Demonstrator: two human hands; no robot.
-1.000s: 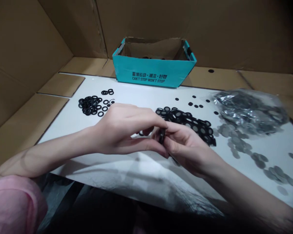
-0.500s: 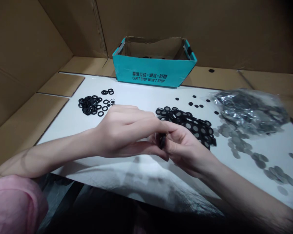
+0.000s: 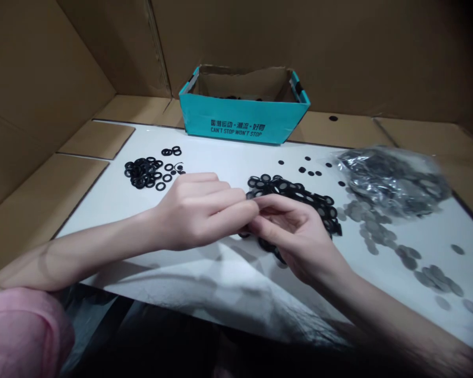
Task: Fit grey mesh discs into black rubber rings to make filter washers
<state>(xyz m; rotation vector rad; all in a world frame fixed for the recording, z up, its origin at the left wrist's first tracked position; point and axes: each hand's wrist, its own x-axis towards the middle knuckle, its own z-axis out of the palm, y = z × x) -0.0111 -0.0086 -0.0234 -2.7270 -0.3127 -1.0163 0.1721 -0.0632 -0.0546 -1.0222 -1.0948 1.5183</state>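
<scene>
My left hand [image 3: 205, 210] is closed, knuckles up, its fingertips meeting those of my right hand [image 3: 299, 228] above the table. My right hand pinches with thumb and forefinger at the same spot. The small black ring seen between them a moment ago is now mostly hidden by the fingers. Just behind and below my right hand lies a heap of black rings with grey centres [image 3: 319, 202]. Farther left, past my left hand, is a pile of open black rings [image 3: 142, 173], with several loose ones beside it.
A turquoise box [image 3: 244, 118] stands at the back with dark pieces inside. At the right lie a clear plastic bag [image 3: 394, 181] of grey discs and a spread of loose grey discs [image 3: 437, 278]. Small black discs [image 3: 310, 173] dot the white table [image 3: 216, 157]. Cardboard walls [image 3: 339, 58] surround it.
My left hand has turned and its fingers have curled in more, covering the black ring. The heap's near edge now shows beneath my hands. The view has shifted slightly.
</scene>
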